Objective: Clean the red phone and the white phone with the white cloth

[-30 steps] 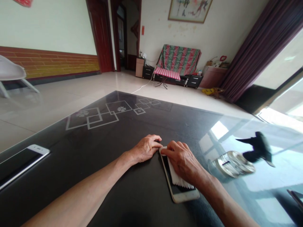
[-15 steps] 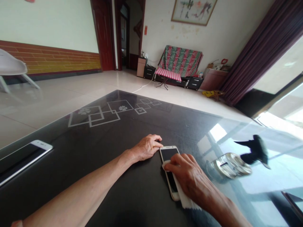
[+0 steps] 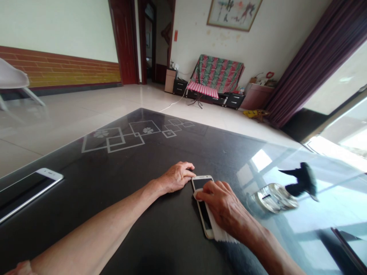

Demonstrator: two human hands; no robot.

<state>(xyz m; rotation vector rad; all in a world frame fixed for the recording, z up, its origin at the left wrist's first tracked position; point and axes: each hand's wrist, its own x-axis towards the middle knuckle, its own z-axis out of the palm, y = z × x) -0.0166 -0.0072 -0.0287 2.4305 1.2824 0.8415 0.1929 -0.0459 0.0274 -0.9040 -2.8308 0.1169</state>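
White phone point(image 3: 203, 210): face up on the dark table point(image 3: 137, 168), between the 2 hands.
Left hand point(image 3: 176, 177): fingers loosely bent, tips at the phone's top corner, gripping nothing visible.
Right hand point(image 3: 225, 202): pinches a white cloth point(image 3: 220, 232) against the screen.
Wiping: seemingly under way; how much is clean I cannot tell (the cloth hides part of the glass).
Other phone point(image 3: 27, 193): well apart, untouched.
Tabletop: glossy, with pale squares, 2 flower motifs and a spray bottle point(image 3: 273, 198).
Room: purple curtain point(image 3: 304, 65), framed picture point(image 3: 234, 13), pale chair point(image 3: 13, 76).
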